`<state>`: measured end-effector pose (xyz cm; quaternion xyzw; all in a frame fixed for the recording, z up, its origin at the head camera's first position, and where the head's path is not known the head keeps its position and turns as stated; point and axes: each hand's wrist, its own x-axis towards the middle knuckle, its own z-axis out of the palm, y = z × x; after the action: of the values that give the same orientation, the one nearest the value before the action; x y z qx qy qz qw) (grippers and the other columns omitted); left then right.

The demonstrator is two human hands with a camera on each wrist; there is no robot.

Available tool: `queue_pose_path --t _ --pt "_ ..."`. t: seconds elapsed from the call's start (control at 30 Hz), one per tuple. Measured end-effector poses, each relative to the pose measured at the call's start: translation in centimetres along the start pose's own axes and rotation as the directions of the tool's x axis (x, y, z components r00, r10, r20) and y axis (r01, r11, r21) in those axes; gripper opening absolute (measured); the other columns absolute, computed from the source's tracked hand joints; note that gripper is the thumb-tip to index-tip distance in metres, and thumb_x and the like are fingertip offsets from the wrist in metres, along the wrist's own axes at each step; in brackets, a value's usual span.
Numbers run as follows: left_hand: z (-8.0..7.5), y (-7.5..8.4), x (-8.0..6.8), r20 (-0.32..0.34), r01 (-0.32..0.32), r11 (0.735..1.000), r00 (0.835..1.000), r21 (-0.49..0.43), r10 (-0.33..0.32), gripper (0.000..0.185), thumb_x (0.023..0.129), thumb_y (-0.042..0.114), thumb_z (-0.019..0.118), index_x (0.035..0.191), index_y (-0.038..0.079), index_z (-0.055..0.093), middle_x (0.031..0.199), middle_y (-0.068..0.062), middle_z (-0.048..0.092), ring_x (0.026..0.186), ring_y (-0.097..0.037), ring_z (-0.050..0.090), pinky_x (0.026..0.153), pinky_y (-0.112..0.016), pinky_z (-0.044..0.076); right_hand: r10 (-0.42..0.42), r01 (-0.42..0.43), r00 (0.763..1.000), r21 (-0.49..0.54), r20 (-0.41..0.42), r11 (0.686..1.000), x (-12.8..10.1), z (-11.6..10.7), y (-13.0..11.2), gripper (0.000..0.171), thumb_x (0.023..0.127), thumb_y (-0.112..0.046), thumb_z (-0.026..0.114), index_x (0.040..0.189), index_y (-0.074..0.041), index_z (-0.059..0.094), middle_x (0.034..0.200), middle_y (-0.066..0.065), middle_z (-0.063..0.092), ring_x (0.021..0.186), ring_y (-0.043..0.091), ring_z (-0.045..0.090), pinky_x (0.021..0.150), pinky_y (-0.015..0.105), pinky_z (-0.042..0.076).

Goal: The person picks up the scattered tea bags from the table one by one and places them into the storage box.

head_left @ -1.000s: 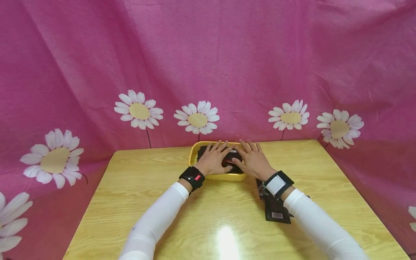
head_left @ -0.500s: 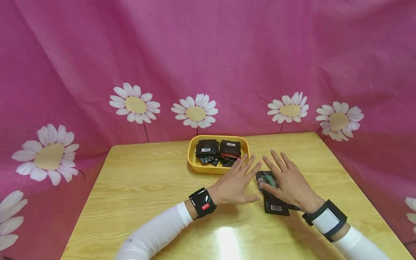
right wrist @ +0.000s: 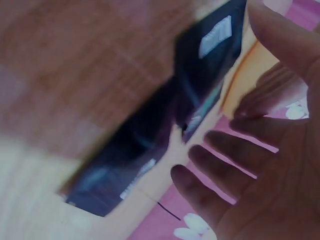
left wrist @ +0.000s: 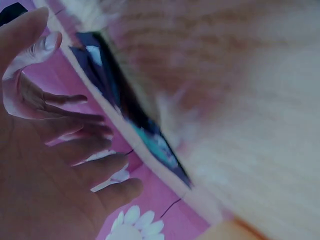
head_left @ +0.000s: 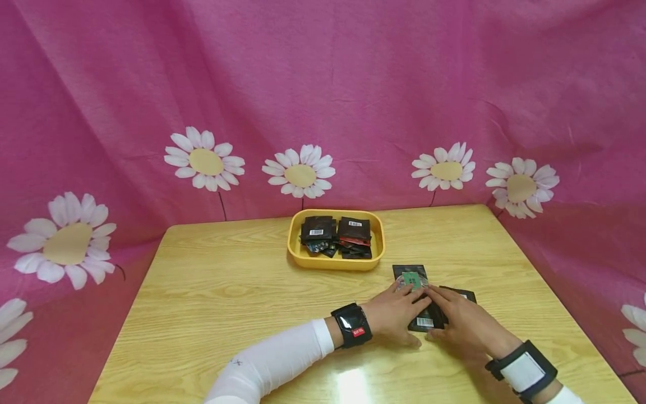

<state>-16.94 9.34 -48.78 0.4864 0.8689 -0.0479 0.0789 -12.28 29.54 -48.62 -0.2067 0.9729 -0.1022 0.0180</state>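
Observation:
Several flat black packets (head_left: 415, 279) lie in a loose pile on the wooden table (head_left: 227, 292), right of centre; the top one has a green label. My left hand (head_left: 398, 310) lies on the pile's left side with straight fingers touching it. My right hand (head_left: 456, 317) lies on the pile's right side, fingertips next to a barcoded packet (head_left: 426, 321). Neither hand grips anything. The blurred left wrist view shows spread fingers (left wrist: 75, 165) beside a dark packet (left wrist: 115, 90). The right wrist view shows loose fingers (right wrist: 235, 165) above the dark packets (right wrist: 150, 130).
A yellow tray (head_left: 299, 255) holding several more black packets (head_left: 337, 233) stands at the back centre of the table. A pink cloth with white daisies (head_left: 300, 171) hangs behind and around the table. The table's right edge (head_left: 545, 280) is near the pile.
Both hands left the yellow tray, came back toward me and to the right, and settled onto the pile of packets on the table.

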Motion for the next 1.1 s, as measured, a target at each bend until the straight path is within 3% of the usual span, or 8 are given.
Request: queue_pose_path --t 0.13,0.33,0.57,0.87,0.97,1.1 --pt "0.6 0.3 0.3 0.005 -0.005 1.0 1.0 0.0 0.005 0.092 0.084 0.071 0.058 0.157 0.028 0.024 0.162 0.007 0.028 0.149 -0.015 0.029 0.121 -0.043 0.026 -0.006 0.007 1.0 -0.03 0.021 1.0 -0.1 0.8 0.0 0.083 0.074 -0.041 0.083 0.137 0.004 0.053 0.138 0.025 0.055 0.12 0.042 0.058 0.095 0.056 0.049" --pt "0.9 0.0 0.6 -0.097 -0.038 0.999 0.994 0.031 0.041 0.073 0.088 0.058 0.063 0.149 0.023 0.043 0.152 0.004 0.045 0.139 -0.011 0.044 0.113 -0.03 0.039 -0.011 0.01 1.0 -0.066 -0.006 0.998 -0.1 1.2 -0.4 0.074 0.077 -0.039 0.081 0.133 0.003 0.057 0.136 0.023 0.057 0.119 0.04 0.06 0.095 0.054 0.05" --pt "1.2 0.0 0.6 -0.122 -0.059 0.998 0.991 -0.01 0.057 0.056 0.09 0.046 0.065 0.14 0.022 0.053 0.143 0.005 0.054 0.128 -0.009 0.054 0.1 -0.026 0.049 -0.039 0.035 0.998 -0.074 -0.054 0.997 -0.2 1.5 -0.7 0.067 0.077 -0.038 0.081 0.126 0.002 0.063 0.128 0.02 0.064 0.114 0.035 0.064 0.093 0.051 0.052" --pt "1.4 0.1 0.5 -0.133 -0.093 0.994 0.986 0.063 0.101 0.039 0.088 0.029 0.066 0.127 0.026 0.06 0.127 0.004 0.062 0.113 -0.01 0.061 0.093 -0.026 0.052 -0.082 0.074 0.992 -0.094 -0.093 0.993 0.0 1.6 -1.1 0.046 0.079 -0.031 0.079 0.115 -0.003 0.069 0.116 0.014 0.07 0.103 0.03 0.069 0.088 0.048 0.055" --pt "1.6 0.3 0.4 -0.167 -0.1 0.991 0.979 0.092 0.114 0.036 0.091 0.026 0.065 0.126 0.025 0.06 0.124 0.005 0.063 0.11 -0.009 0.063 0.091 -0.025 0.053 -0.102 0.088 0.988 -0.112 -0.118 0.99 -0.1 1.7 -1.2 0.045 0.077 -0.026 0.079 0.113 -0.002 0.069 0.111 0.013 0.072 0.098 0.029 0.07 0.086 0.047 0.055" --pt "1.9 0.2 0.4 -0.241 -0.109 0.987 0.961 0.119 0.135 0.023 0.095 0.021 0.06 0.117 0.026 0.063 0.114 0.009 0.067 0.096 -0.006 0.066 0.078 -0.023 0.054 -0.091 0.073 0.984 -0.122 -0.154 0.99 -0.1 1.8 -1.4 0.043 0.073 -0.02 0.08 0.11 -0.002 0.069 0.102 0.01 0.074 0.091 0.026 0.07 0.081 0.046 0.055"
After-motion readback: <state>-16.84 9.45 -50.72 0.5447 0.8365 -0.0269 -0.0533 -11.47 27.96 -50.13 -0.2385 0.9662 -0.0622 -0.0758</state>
